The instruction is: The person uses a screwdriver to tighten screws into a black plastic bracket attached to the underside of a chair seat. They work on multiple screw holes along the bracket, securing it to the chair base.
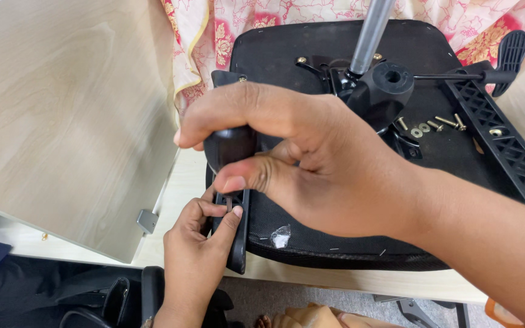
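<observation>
Pale wood-grain tabletop (62, 109), with a pink patterned cloth (226, 30) at the far edge. An upturned black chair seat (311, 54) lies on it, underside facing up; a grey metal column (370, 33) rises from the black mechanism plate (381, 91) at its centre.

Right hand (299, 158): fingers closed round the black bulbous handle of a screwdriver (229, 146), held upright over the near-left corner of the seat.

Left hand (199, 237): fingertips pinched at the thin shaft just under the handle, steadying the tip on the black armrest bracket (237, 237) that lies along the seat's left edge. The screw itself is hidden by the fingers; cannot tell how deep it sits.

Loose hardware: several brass-coloured screws (448, 121) and washers (420, 129) lie unfastened on the seat, right of the mechanism. A second ribbed black bracket (511, 158) rests along the right edge.

Judgement: assembly partway. Left bracket being fastened now; loose screws suggest several fixings are outstanding, probably on the right bracket.
</observation>
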